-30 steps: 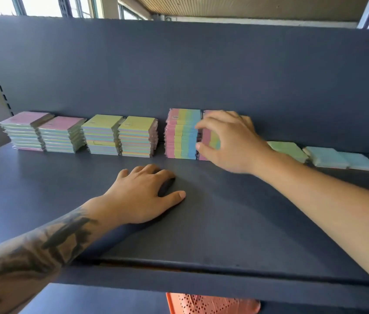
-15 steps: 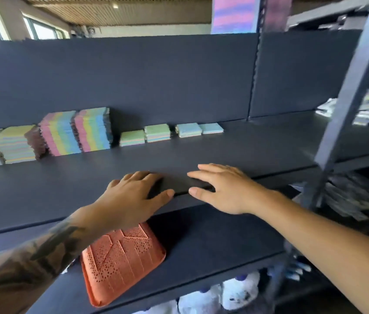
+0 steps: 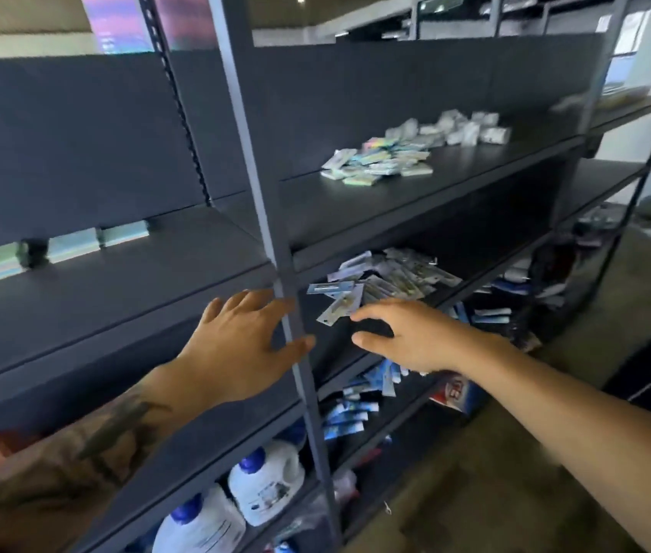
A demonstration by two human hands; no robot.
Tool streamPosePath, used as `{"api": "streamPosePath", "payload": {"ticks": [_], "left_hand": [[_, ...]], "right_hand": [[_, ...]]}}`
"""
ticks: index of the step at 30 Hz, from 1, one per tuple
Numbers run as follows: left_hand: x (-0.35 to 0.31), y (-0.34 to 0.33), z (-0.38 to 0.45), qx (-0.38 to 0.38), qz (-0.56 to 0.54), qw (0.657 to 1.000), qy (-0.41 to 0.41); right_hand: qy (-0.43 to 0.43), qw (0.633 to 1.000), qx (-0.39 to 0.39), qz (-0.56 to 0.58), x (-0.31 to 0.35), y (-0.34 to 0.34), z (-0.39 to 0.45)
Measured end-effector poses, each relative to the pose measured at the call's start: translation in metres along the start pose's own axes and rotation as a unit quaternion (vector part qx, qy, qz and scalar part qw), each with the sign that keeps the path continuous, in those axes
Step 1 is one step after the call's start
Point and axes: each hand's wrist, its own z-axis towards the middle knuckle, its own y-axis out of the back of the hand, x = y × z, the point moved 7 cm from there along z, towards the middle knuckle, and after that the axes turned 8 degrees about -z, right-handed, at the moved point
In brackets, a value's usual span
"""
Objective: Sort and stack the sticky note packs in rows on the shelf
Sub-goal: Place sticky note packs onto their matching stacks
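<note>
Both hands hold nothing, fingers spread: left hand (image 3: pixel 244 345) before the upright post (image 3: pixel 272 249), right hand (image 3: pixel 407 337) just right of it. Loose sticky note packs (image 3: pixel 380 163) lie far right on the shelf (image 3: pixel 356 217); blurred flat packs (image 3: pixel 76 243) are cut off at left.

Shelf board (image 3: pixel 124 289): matt dark sheet, smooth, looks like painted metal. Upright post (image 3: pixel 254 185) beside it: same matt painted metal. Above the post's right side, sticky note packs (image 3: pixel 380 163): paper, glossy clear wrap. Below the post, jugs (image 3: pixel 266 482): white plastic, slight sheen.
</note>
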Motion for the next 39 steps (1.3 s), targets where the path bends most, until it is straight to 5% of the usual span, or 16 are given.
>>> {"api": "streamPosePath", "payload": {"ticks": [9,15,39], "left_hand": [[-0.124,-0.014,0.171,-0.014,-0.09,0.992,-0.091],[-0.144,-0.009,0.305,-0.028,-0.143,0.987,-0.061],[-0.094,0.026,0.546,-0.155,-0.084,0.973,0.147]], "right_hand": [[-0.099,0.995,-0.03,0.011,-0.158,0.045,-0.006],[-0.099,0.993,-0.046,-0.048,-0.237,0.108,0.059],[0.141,0.975,-0.165,-0.044,-0.369,0.248,0.375]]}}
